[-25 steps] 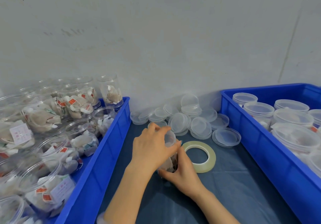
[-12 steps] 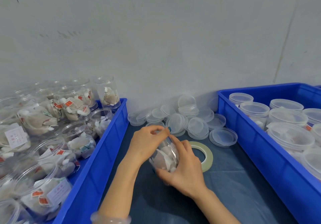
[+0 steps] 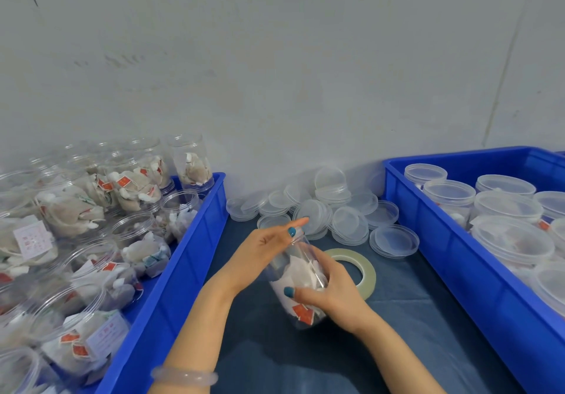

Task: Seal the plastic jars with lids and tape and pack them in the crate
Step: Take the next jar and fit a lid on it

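A clear plastic jar (image 3: 301, 283) filled with pale sachets is lifted and tilted over the dark blue cloth. My right hand (image 3: 330, 292) grips its lower body from the right. My left hand (image 3: 266, 251) lies against the jar's upper end with fingers nearly straight, covering the top. Whether a lid is on it is hidden. A roll of clear tape (image 3: 360, 268) lies flat just right of the jar. Loose clear lids (image 3: 321, 210) are piled against the wall behind.
A blue crate (image 3: 183, 271) at left holds several open filled jars (image 3: 128, 185). A blue crate (image 3: 434, 240) at right holds several lidded jars (image 3: 449, 194). A grey wall stands right behind everything.
The jar has come up off the cloth and tipped, its base toward me. My right hand slid down its body; my left hand's fingers straightened over the top.
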The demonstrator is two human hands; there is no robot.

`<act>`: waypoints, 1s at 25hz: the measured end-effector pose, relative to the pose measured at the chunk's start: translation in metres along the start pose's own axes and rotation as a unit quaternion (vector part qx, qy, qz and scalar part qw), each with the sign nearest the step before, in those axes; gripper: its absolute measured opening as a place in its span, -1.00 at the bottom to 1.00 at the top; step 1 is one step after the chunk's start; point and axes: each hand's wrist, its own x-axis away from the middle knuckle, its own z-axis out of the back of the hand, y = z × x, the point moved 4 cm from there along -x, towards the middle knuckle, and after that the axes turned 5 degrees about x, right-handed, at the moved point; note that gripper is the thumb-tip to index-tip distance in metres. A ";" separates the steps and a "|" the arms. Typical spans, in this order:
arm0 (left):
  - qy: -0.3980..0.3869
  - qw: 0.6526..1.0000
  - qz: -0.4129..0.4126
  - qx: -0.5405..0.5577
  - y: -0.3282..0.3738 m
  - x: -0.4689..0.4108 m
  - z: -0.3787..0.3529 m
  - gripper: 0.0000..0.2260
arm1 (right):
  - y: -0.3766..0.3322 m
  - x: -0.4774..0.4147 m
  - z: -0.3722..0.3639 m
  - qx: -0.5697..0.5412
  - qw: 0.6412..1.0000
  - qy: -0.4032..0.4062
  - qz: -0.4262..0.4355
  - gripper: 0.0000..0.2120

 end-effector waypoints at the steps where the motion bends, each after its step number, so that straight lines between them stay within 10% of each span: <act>1: 0.000 1.000 0.004 -0.008 0.000 -0.001 0.000 -0.75 | 0.001 0.001 0.000 0.056 0.998 0.021 -0.007 -0.31; 11: 0.141 0.964 0.165 -0.155 -0.021 -0.008 0.003 -0.48 | -0.026 0.016 -0.019 0.549 0.789 0.234 0.143 -0.17; 14: 0.140 0.982 0.088 -0.088 -0.017 -0.005 0.000 -0.50 | -0.025 0.014 -0.014 0.489 0.845 0.207 0.066 -0.16; 18: 0.078 0.996 -0.016 0.051 -0.007 0.005 0.004 -0.69 | -0.016 0.004 -0.005 0.100 0.994 0.020 -0.048 -0.30; 25: 0.086 0.993 -0.074 0.025 -0.007 0.009 0.004 -0.79 | -0.004 0.003 -0.006 -0.004 0.995 -0.093 -0.046 -0.39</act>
